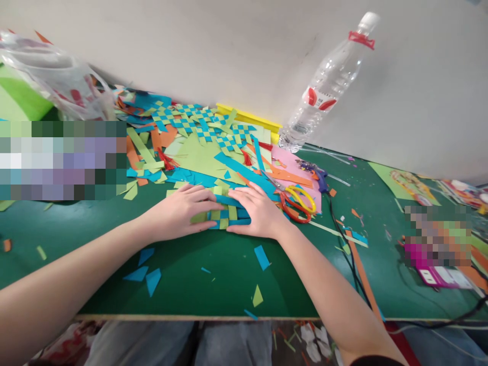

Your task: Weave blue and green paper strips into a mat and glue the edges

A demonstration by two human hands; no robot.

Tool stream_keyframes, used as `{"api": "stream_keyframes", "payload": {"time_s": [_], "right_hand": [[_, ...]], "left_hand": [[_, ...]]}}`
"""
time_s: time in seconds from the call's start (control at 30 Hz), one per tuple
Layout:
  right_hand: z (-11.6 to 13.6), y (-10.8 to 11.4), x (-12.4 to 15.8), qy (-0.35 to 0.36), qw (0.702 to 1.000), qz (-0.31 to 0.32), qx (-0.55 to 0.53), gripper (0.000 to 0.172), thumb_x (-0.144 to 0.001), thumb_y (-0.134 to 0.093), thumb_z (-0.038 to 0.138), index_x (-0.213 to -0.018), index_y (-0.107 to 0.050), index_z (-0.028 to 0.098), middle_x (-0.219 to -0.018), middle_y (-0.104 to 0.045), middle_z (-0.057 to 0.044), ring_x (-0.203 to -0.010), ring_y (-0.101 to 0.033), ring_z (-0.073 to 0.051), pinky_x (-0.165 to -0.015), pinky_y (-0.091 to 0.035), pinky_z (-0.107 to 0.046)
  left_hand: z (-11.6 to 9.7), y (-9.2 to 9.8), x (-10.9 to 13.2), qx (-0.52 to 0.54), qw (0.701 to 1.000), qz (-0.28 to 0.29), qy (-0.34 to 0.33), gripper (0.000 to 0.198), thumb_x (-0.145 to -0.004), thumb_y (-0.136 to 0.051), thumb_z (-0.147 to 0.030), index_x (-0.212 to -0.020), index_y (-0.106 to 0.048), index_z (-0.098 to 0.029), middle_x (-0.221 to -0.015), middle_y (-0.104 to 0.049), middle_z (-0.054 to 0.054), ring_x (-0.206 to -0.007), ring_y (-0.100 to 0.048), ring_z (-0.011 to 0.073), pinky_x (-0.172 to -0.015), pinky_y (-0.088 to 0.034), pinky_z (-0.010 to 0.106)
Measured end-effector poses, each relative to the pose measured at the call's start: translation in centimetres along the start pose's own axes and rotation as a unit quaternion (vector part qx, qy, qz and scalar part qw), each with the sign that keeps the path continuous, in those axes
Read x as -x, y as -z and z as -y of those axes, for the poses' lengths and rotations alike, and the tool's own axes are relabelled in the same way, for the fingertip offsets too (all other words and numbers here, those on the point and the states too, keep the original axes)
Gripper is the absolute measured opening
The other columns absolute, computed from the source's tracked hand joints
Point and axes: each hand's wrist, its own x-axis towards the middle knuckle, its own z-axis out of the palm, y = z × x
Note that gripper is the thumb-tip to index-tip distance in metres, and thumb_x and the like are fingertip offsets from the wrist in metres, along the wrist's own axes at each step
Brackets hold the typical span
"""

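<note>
A small woven mat of blue and light green paper strips [223, 213] lies on the table between my two hands. My left hand [181, 211] rests on its left side, fingers apart, with the fingertips against the strips. On the right side, my right hand [261, 211] lies with thumb and fingers spread, touching the blue strips. Both palms hide the outer ends of the mat. Close to my right hand lie scissors [295, 201] with one yellow and one red-orange handle loop, their blades pointing up and left over blue paper.
Finished blue-green woven pieces [198, 122] are heaped at the back. A clear plastic bottle [324, 91] stands by the wall, with a plastic-wrapped cup [64, 76] at back left. A black cable [348, 259] crosses the right side. Blue paper scraps [153, 281] lie near the front edge.
</note>
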Motion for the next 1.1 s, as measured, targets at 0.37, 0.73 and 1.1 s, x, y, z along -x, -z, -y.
{"api": "stream_keyframes", "payload": {"time_s": [0.37, 0.73, 1.1], "right_hand": [[0.26, 0.05, -0.19, 0.005, 1.0, -0.005, 0.022, 0.068, -0.086, -0.054, 0.062, -0.135, -0.048, 0.016, -0.136, -0.057, -0.014, -0.13, -0.05, -0.026, -0.117, -0.025, -0.051], [0.63, 0.94, -0.22, 0.048, 0.99, -0.125, 0.039, 0.029, -0.096, -0.04, 0.027, -0.078, -0.062, 0.022, -0.077, -0.072, 0.0, -0.079, -0.062, -0.017, -0.093, -0.04, -0.042], [0.71, 0.73, -0.33, 0.06, 0.993, -0.089, 0.053, 0.036, -0.095, -0.04, 0.026, -0.073, -0.068, 0.021, -0.064, -0.069, 0.0, -0.07, -0.06, -0.016, -0.102, -0.035, -0.047]], "left_hand": [[-0.27, -0.23, 0.08, 0.005, 1.0, 0.028, 0.002, 0.037, -0.089, -0.055, -0.051, -0.118, -0.063, -0.029, -0.133, -0.054, 0.006, -0.122, -0.046, 0.0281, -0.104, -0.036, 0.045], [-0.24, -0.02, 0.1, -0.003, 1.0, 0.024, 0.005, 0.034, -0.086, -0.059, -0.051, -0.11, -0.063, -0.028, -0.131, -0.056, 0.006, -0.122, -0.047, 0.0288, -0.099, -0.038, 0.044], [-0.44, 0.03, 0.12, -0.004, 1.0, 0.016, 0.014, 0.037, -0.085, -0.059, -0.052, -0.112, -0.063, -0.027, -0.131, -0.057, 0.006, -0.121, -0.048, 0.0283, -0.1, -0.037, 0.044]]}}
